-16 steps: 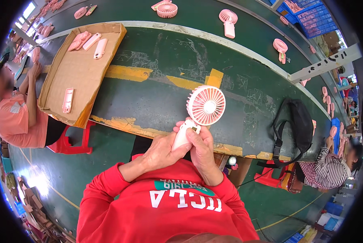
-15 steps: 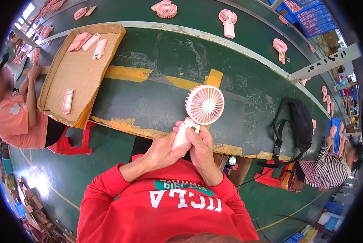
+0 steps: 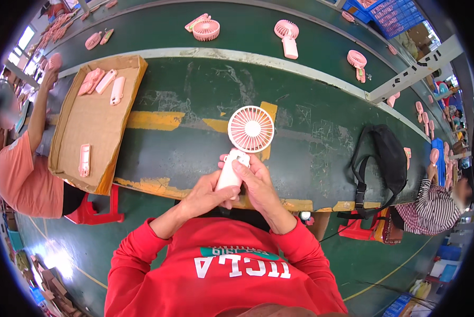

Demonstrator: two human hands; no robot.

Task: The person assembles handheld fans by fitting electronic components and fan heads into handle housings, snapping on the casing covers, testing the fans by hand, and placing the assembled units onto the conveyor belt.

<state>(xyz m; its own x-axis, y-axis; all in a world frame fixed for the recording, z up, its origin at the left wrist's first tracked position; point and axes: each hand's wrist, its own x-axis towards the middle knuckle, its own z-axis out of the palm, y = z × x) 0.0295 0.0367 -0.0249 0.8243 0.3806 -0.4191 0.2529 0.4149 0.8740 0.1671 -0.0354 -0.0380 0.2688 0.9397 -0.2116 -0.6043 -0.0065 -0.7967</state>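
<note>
A pink handheld fan (image 3: 251, 129) with a round slatted head stands upright between my hands, over the front edge of the worktable (image 3: 295, 158). My left hand (image 3: 208, 191) is closed round the left side of its pale handle. On the other side, my right hand (image 3: 254, 182) grips the handle, its thumb pressed on the upper front near a small dark spot. The fingers behind the handle are partly hidden.
At the left lies a shallow cardboard tray (image 3: 97, 132) with several pink casing parts. A black bag (image 3: 387, 164) with straps rests at the right. Beyond a pale rail, more pink fans (image 3: 206, 30) lie on a green surface. A co-worker sits on either side.
The view has shifted, so the table sits lower in it. Both hands still hold the fan. The co-worker at the left has raised an arm with a pink fan toward the far side.
</note>
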